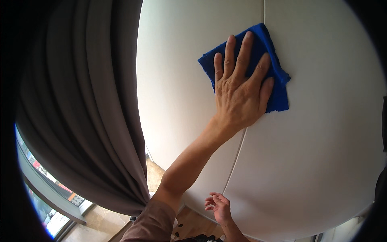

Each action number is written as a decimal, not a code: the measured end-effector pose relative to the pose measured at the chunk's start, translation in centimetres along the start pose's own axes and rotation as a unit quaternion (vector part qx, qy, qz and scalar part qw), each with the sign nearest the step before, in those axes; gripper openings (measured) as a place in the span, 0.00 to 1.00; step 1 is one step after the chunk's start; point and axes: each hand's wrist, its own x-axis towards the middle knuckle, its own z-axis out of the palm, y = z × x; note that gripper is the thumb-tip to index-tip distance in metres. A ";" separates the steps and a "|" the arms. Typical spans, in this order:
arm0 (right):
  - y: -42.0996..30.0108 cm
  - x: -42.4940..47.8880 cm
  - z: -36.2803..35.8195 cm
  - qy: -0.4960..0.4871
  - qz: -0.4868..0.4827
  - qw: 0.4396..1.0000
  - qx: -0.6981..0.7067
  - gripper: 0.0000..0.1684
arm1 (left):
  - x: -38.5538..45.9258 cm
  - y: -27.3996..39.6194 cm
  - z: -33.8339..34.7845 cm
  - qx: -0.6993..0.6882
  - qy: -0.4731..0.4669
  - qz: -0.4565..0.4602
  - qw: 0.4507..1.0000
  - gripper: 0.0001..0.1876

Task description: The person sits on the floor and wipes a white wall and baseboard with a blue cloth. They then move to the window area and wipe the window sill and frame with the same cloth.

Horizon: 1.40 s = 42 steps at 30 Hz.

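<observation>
My left hand [239, 90] presses a folded blue cloth [279, 96] flat against a smooth white panelled surface [317, 121]. Its fingers are spread over the cloth, with the thumb on the right side. The cloth lies across a narrow vertical seam [239, 151] between two panels, and its edges look frayed. My right hand [219, 207] is low in the view, near the lower end of the seam. It holds nothing, and its fingers are loosely bent and apart.
A dark grey-brown curtain [99, 106] hangs in folds on the left. Behind it are a window frame [54, 196] and a beige stone sill [99, 222]. Wood-look flooring [193, 224] shows at the bottom, below the panels.
</observation>
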 end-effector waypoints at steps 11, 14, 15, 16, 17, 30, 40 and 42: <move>0.3 4.0 -2.3 0.001 -0.063 0.998 0.016 0.14 | -1.8 1.3 0.2 -0.010 0.004 0.040 0.999 0.24; 0.3 3.0 -1.2 0.004 -0.057 0.998 0.040 0.13 | -1.4 1.9 -0.8 0.001 -0.011 0.047 0.999 0.25; 0.0 2.8 -1.4 0.002 -0.061 0.997 0.037 0.13 | -1.5 1.9 -0.7 0.004 -0.013 0.046 0.999 0.25; -0.5 2.6 -1.4 -0.001 -0.065 0.997 0.034 0.13 | -1.4 1.9 -0.7 0.010 -0.015 0.053 0.998 0.27; -0.9 2.4 -1.5 -0.005 -0.068 0.997 0.030 0.13 | -1.5 1.8 -0.5 0.012 -0.017 0.053 0.998 0.27; -2.0 0.6 -4.2 -0.040 -0.049 0.998 0.009 0.12 | -1.9 0.6 0.3 0.036 0.031 0.104 0.993 0.31; -1.4 0.9 -8.1 -0.069 -0.029 0.997 0.026 0.11 | -2.6 -1.2 0.6 0.121 0.011 0.150 0.981 0.30; -1.6 0.3 -9.3 -0.063 -0.022 0.998 0.017 0.11 | -3.0 -1.0 0.5 0.124 0.012 0.131 0.984 0.30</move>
